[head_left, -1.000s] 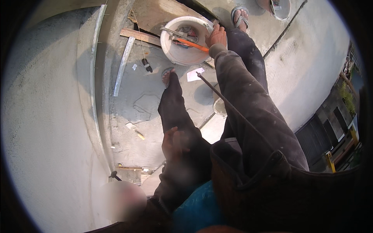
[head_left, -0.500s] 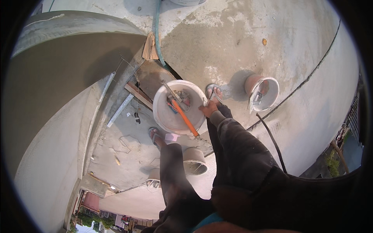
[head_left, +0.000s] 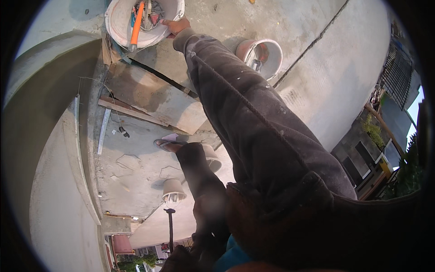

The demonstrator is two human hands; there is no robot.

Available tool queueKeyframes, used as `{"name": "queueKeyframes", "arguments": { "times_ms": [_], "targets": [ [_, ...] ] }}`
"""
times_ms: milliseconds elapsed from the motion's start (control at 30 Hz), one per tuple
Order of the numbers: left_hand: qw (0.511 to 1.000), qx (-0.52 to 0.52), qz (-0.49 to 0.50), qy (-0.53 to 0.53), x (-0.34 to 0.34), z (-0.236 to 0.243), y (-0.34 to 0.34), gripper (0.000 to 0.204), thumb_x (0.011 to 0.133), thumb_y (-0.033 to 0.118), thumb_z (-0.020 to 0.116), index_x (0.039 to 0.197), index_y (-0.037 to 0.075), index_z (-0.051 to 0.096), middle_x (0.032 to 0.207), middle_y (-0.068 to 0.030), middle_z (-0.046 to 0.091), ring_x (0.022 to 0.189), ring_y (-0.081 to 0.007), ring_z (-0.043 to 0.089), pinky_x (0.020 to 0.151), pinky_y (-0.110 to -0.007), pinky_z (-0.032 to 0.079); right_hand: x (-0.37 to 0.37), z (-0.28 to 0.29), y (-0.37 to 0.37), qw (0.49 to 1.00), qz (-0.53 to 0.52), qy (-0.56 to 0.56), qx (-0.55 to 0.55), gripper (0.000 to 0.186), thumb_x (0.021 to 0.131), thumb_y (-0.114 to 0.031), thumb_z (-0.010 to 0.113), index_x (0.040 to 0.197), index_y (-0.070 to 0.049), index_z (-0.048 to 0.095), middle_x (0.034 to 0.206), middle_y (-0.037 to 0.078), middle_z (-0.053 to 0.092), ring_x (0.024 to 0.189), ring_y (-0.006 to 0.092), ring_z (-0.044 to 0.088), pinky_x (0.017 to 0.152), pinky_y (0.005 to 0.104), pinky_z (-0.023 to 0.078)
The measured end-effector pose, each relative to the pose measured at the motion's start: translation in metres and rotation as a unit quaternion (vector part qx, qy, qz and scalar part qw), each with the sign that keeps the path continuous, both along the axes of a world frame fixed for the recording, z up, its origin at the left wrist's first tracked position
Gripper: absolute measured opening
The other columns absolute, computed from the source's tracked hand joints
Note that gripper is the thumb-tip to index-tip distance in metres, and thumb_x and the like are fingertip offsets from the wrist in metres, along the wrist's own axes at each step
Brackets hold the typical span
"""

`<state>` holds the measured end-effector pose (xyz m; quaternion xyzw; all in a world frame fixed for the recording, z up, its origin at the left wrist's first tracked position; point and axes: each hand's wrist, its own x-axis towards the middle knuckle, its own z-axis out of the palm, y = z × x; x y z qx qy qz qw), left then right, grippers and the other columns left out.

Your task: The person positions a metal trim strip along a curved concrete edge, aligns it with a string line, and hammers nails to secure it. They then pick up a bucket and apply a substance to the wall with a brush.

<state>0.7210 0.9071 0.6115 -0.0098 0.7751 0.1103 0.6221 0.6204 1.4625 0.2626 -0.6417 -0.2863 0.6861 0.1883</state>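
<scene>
My right hand (head_left: 176,26) is closed on the rim of a whitish, plaster-stained tub (head_left: 113,28) at the upper left. The thumb lies on the inner side of the rim, and the other fingers are mostly hidden outside it. In the tub rests an orange-handled tool (head_left: 136,28), whose far end is cut off. Beside it lies a jumble of small tools and wires (head_left: 153,16), too mixed to name singly. Whether the tub touches the floor, I cannot tell. My left hand does not show.
A reddish, white-rimmed bucket (head_left: 273,59) with metal tools inside stands right of my sleeve. Boards (head_left: 152,97) lie beside a dark gap in the floor. Smaller buckets (head_left: 173,188) stand near my left leg. A curved plastered wall (head_left: 50,122) fills the left, with a metal strip (head_left: 103,130) nearby.
My right hand has moved the tub, with the tools in it, forward and left over the floor, past the boards. My view has shifted, and a dark knotted cord now hangs near the lower edge.
</scene>
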Motion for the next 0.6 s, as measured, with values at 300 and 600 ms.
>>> {"name": "queueKeyframes", "arguments": {
  "times_ms": [300, 600],
  "targets": [
    [0.998, -0.016, -0.037, 0.044, -0.006, 0.07, -0.047, 0.024, 0.092, 0.018, 0.06, 0.108, 0.002, 0.065, 0.099, -0.0125, 0.068, 0.095, -0.0226, 0.066, 0.083, -0.035, 0.051, 0.131, 0.016, -0.126, 0.894, 0.352, -0.276, 0.028, 0.043, 0.086, -0.043, 0.066, 0.113, -0.01, 0.07, 0.109, 0.017, 0.07, 0.103, 0.0339, 0.066, 0.091, 0.0404, 0.05],
    [0.979, 0.016, 0.079, 0.188, 0.018, 0.111, -0.232, 0.027, 0.092, 0.022, 0.063, 0.115, 0.008, 0.063, 0.099, -0.0108, 0.066, 0.085, -0.0231, 0.065, 0.071, -0.035, 0.054, 0.268, 0.207, -0.281, 0.81, 0.493, -0.282, 0.146, 0.034, 0.09, -0.033, 0.064, 0.111, -0.007, 0.067, 0.101, 0.015, 0.072, 0.092, 0.0276, 0.069, 0.085, 0.0366, 0.052]
  ]
}}
